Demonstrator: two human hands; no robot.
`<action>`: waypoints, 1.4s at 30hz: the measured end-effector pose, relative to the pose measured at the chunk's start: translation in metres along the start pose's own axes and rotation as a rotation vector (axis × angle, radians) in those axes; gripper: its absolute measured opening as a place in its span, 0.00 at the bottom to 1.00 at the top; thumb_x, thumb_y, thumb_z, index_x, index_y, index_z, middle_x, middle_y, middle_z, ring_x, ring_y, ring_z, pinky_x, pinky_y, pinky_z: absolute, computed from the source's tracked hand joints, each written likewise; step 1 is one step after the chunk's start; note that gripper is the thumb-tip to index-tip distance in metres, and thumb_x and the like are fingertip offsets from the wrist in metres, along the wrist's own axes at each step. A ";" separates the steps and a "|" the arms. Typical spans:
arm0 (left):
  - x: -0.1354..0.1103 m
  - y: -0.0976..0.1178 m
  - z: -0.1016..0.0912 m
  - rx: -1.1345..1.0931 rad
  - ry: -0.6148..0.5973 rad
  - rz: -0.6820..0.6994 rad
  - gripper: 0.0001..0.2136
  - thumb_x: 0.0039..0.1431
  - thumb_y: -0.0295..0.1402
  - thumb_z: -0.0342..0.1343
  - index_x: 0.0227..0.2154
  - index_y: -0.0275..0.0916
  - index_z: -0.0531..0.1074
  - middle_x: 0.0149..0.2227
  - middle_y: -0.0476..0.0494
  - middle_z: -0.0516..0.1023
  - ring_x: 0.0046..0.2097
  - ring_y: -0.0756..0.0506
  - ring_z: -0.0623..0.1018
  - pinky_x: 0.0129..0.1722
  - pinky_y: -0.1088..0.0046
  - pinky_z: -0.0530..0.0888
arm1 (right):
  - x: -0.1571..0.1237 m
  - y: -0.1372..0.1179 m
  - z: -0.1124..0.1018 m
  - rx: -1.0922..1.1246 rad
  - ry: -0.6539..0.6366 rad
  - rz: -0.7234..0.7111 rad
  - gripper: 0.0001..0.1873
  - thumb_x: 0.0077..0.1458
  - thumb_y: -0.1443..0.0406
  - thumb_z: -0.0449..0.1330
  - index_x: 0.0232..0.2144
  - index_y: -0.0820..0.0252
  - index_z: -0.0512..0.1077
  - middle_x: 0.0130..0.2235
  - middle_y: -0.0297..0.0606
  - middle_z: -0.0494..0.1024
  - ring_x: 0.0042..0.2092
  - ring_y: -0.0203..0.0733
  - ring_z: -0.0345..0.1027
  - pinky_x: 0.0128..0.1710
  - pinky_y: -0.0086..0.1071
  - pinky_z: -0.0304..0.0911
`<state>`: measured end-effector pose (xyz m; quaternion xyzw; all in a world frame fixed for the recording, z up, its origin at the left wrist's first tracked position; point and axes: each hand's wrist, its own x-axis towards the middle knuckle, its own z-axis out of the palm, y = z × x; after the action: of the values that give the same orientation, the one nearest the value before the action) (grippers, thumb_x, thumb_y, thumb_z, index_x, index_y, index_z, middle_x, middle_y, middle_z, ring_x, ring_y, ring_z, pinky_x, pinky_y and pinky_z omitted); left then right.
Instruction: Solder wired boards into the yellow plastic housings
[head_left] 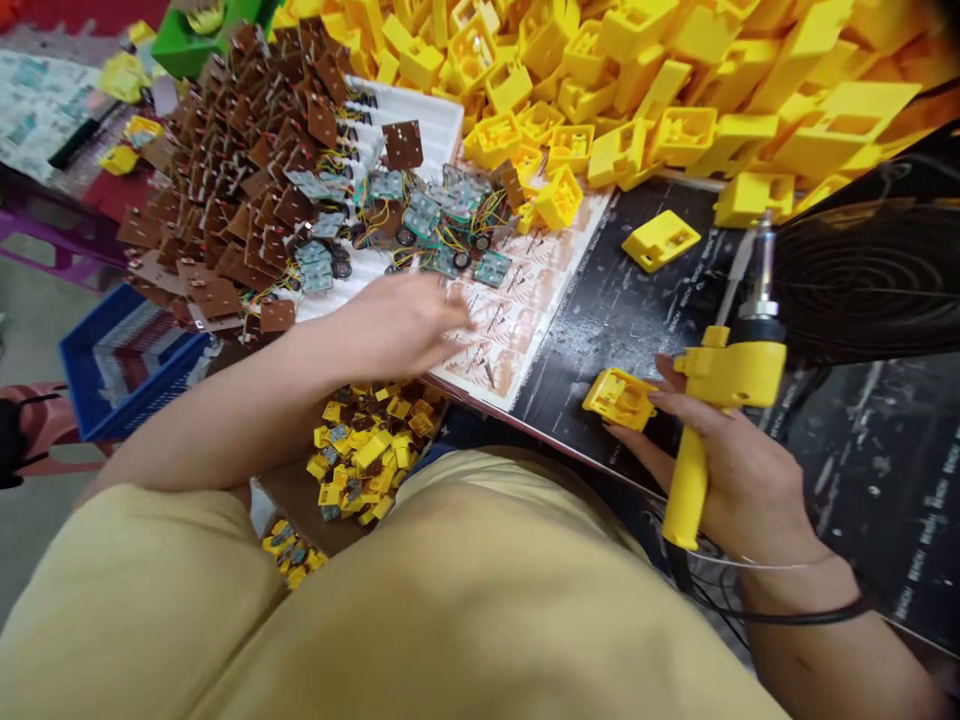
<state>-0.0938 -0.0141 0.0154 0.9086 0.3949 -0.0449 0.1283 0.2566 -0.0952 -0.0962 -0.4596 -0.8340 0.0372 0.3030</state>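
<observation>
My right hand (750,475) is wrapped round the handle of a yellow soldering gun (688,490), whose metal tip points away from me. The thumb and fingertips of that hand also pinch a small open yellow plastic housing (619,398) at the edge of the black board. Over the white, brown-printed sheet, my left hand (409,325) reaches rightward, blurred by motion. Whether its fingers hold anything cannot be made out. Just beyond it lie green circuit boards (424,215) with yellow wires and small black round parts. Another yellow housing (661,240) rests farther back on the black board.
Brown circuit boards (247,170) are heaped at the left. A large pile of yellow housings (585,60) fills the back. A round black grille (862,270) stands at the right. Below the table edge, a box holds yellow parts (367,450); a blue crate (90,375) sits at the left.
</observation>
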 end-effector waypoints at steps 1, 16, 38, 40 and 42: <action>0.014 -0.004 0.008 0.067 0.133 -0.083 0.13 0.69 0.31 0.48 0.44 0.43 0.79 0.48 0.41 0.82 0.49 0.41 0.80 0.50 0.62 0.74 | 0.005 -0.003 0.001 -0.006 0.007 -0.038 0.24 0.60 0.61 0.69 0.56 0.52 0.68 0.57 0.44 0.78 0.54 0.48 0.78 0.50 0.35 0.77; 0.079 -0.020 0.013 0.353 0.025 -0.076 0.15 0.65 0.39 0.56 0.48 0.38 0.79 0.48 0.37 0.82 0.54 0.34 0.77 0.54 0.53 0.72 | 0.025 -0.006 -0.004 -0.015 0.064 -0.146 0.24 0.59 0.65 0.70 0.55 0.58 0.68 0.49 0.46 0.82 0.44 0.46 0.81 0.40 0.34 0.76; 0.033 0.000 0.047 -0.179 0.187 0.359 0.13 0.70 0.34 0.50 0.48 0.42 0.79 0.54 0.38 0.83 0.58 0.43 0.81 0.59 0.60 0.75 | 0.016 -0.011 -0.003 0.042 0.066 0.001 0.33 0.59 0.64 0.70 0.63 0.56 0.65 0.53 0.45 0.81 0.47 0.48 0.80 0.44 0.38 0.78; 0.028 0.005 0.043 -0.173 0.310 0.127 0.14 0.70 0.38 0.50 0.47 0.40 0.78 0.51 0.37 0.84 0.54 0.42 0.82 0.55 0.60 0.75 | 0.016 -0.010 -0.003 0.044 0.056 0.005 0.33 0.60 0.64 0.70 0.64 0.53 0.64 0.52 0.42 0.81 0.46 0.48 0.80 0.44 0.38 0.78; 0.031 0.012 0.038 -0.103 0.379 -0.082 0.15 0.69 0.42 0.50 0.45 0.39 0.77 0.46 0.37 0.84 0.50 0.39 0.81 0.52 0.58 0.75 | 0.017 -0.010 -0.004 0.040 0.047 0.004 0.32 0.61 0.63 0.69 0.64 0.51 0.64 0.50 0.40 0.82 0.46 0.47 0.80 0.43 0.38 0.79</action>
<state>-0.0635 -0.0101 -0.0249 0.8761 0.4506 0.1423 0.0961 0.2450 -0.0886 -0.0820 -0.4559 -0.8248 0.0435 0.3316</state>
